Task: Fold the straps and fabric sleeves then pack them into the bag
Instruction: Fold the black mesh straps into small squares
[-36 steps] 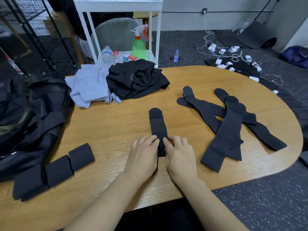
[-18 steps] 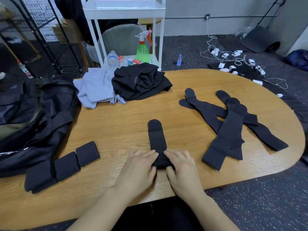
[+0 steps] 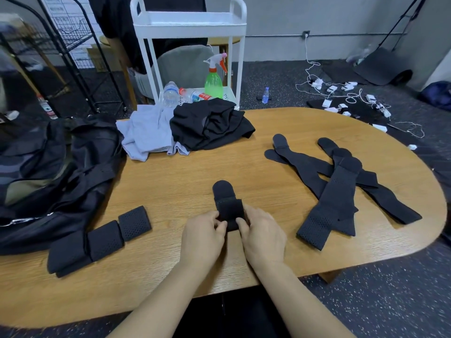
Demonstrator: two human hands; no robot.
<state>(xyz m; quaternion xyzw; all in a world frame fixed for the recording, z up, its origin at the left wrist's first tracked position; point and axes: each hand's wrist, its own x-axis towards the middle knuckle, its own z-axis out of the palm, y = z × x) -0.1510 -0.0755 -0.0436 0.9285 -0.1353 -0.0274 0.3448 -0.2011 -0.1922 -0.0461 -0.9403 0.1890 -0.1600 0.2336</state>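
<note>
Both forearms bare to the frame edge, left hand [image 3: 202,236] and right hand [image 3: 264,236] ungloved, without rings

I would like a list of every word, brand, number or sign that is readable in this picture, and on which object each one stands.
No text can be read here.
Red label on the lying water bottle: print too small and blurred.
White sheet behind the wire rack: lines of print, blurred.
Green spray bottle: no label visible.
Straps and the strap being folded: no marking visible.

The black bag [image 3: 36,181] runs off the left edge, its opening unclear.
</note>
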